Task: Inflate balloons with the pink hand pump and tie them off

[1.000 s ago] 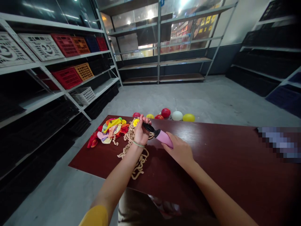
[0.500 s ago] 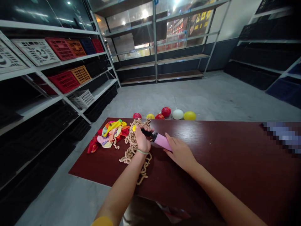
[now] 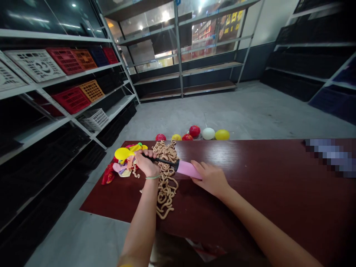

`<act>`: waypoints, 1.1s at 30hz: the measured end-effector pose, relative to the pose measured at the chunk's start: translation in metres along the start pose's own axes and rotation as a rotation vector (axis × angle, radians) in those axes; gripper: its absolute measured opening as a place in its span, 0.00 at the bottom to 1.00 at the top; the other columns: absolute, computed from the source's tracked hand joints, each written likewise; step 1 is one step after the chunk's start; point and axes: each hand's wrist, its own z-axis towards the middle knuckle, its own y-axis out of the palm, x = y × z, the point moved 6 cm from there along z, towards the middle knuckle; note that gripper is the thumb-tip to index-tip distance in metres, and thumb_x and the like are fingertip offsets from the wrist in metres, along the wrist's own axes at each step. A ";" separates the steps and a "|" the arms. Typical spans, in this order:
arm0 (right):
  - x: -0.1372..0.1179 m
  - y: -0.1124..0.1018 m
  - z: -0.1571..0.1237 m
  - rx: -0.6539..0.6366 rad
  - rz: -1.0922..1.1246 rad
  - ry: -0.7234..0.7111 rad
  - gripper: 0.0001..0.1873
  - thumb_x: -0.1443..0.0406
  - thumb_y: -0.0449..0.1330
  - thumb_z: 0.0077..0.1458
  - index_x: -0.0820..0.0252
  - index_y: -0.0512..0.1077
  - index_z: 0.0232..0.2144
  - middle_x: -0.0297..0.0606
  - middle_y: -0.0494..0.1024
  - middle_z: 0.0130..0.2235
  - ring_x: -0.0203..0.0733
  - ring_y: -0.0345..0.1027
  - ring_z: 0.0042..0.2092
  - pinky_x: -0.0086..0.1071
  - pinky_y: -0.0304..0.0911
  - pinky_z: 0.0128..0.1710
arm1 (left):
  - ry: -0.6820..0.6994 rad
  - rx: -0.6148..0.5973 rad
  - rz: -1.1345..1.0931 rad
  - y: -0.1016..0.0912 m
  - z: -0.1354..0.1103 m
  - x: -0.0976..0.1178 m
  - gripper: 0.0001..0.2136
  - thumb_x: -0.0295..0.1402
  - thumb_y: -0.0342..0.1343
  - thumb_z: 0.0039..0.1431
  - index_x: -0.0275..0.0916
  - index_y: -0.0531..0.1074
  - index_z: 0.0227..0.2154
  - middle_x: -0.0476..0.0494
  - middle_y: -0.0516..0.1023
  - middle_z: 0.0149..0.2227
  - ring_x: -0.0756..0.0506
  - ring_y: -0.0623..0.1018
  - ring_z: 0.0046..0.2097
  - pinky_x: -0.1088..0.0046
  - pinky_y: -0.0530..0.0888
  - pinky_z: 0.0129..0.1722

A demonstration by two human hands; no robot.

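Between my two hands is a balloon pump with a pink barrel and a black rod drawn out of it. My right hand is closed around the barrel's right end. My left hand is wrapped around the pump's black end. Beyond its fingers, on the left, a yellow balloon swells, partly inflated. Under the rod lies a heap of tan twisted strands. A pile of limp, colourful balloons sits left of my left hand, partly hidden by the yellow one.
The dark red table spans the front. Behind its far edge several inflated balloons lie on the grey floor. A pixelated object is at the table's right. Shelves with plastic crates stand on the left.
My left hand has moved left, away from the barrel, exposing a length of black rod. The yellow balloon has grown larger. My right hand stays nearly in place.
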 end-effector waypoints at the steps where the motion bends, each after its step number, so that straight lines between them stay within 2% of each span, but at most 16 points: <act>1: -0.002 0.001 -0.001 0.003 0.012 0.007 0.27 0.56 0.57 0.57 0.56 0.65 0.57 0.41 0.78 0.44 0.45 0.72 0.40 0.33 0.57 0.35 | -0.008 -0.008 -0.005 0.002 -0.004 -0.004 0.10 0.37 0.51 0.64 0.41 0.59 0.29 0.57 0.56 0.21 0.55 0.59 0.19 0.78 0.56 0.19; 4: -0.006 0.003 -0.003 0.019 0.052 0.064 0.22 0.56 0.56 0.58 0.57 0.67 0.53 0.40 0.78 0.42 0.44 0.72 0.40 0.33 0.57 0.34 | -0.103 -0.094 0.008 0.012 -0.025 -0.027 0.12 0.38 0.55 0.61 0.40 0.59 0.28 0.56 0.57 0.21 0.55 0.60 0.20 0.78 0.57 0.19; 7: -0.003 0.003 -0.004 0.051 0.069 0.120 0.22 0.55 0.56 0.58 0.56 0.67 0.53 0.40 0.79 0.42 0.44 0.73 0.39 0.32 0.58 0.33 | -0.203 -0.219 0.024 0.023 -0.048 -0.050 0.13 0.40 0.57 0.61 0.40 0.61 0.29 0.55 0.61 0.22 0.54 0.63 0.22 0.77 0.62 0.21; 11: 0.000 0.002 -0.004 0.080 0.074 0.115 0.22 0.56 0.56 0.58 0.56 0.68 0.52 0.39 0.79 0.41 0.44 0.73 0.39 0.33 0.59 0.33 | -0.232 -0.274 0.008 0.024 -0.056 -0.060 0.13 0.42 0.58 0.60 0.41 0.62 0.30 0.53 0.62 0.24 0.53 0.66 0.24 0.77 0.64 0.23; 20: -0.003 0.001 0.001 0.089 0.086 0.120 0.23 0.57 0.56 0.56 0.56 0.67 0.53 0.39 0.79 0.41 0.44 0.73 0.39 0.32 0.59 0.33 | -0.258 -0.281 0.013 0.020 -0.053 -0.060 0.11 0.44 0.54 0.63 0.43 0.64 0.33 0.50 0.65 0.27 0.52 0.68 0.26 0.75 0.66 0.26; 25: -0.011 0.003 0.000 0.060 0.100 0.086 0.23 0.56 0.56 0.58 0.56 0.66 0.54 0.40 0.79 0.41 0.45 0.73 0.39 0.33 0.60 0.34 | -0.253 -0.212 0.002 0.021 -0.050 -0.055 0.11 0.42 0.53 0.64 0.42 0.61 0.31 0.53 0.61 0.24 0.54 0.64 0.21 0.76 0.60 0.20; 29: -0.010 0.003 0.003 0.025 0.092 0.000 0.25 0.53 0.54 0.60 0.57 0.64 0.55 0.40 0.78 0.42 0.45 0.73 0.40 0.33 0.59 0.35 | -0.175 -0.077 0.047 0.010 -0.029 -0.038 0.11 0.40 0.52 0.63 0.42 0.59 0.31 0.56 0.59 0.21 0.55 0.60 0.18 0.78 0.55 0.17; 33: 0.003 0.000 0.005 0.030 0.038 -0.095 0.26 0.50 0.53 0.62 0.58 0.65 0.55 0.42 0.78 0.44 0.46 0.72 0.41 0.34 0.59 0.37 | -0.049 0.017 0.035 -0.003 0.001 -0.013 0.08 0.37 0.51 0.62 0.41 0.58 0.30 0.57 0.59 0.21 0.56 0.60 0.18 0.79 0.54 0.17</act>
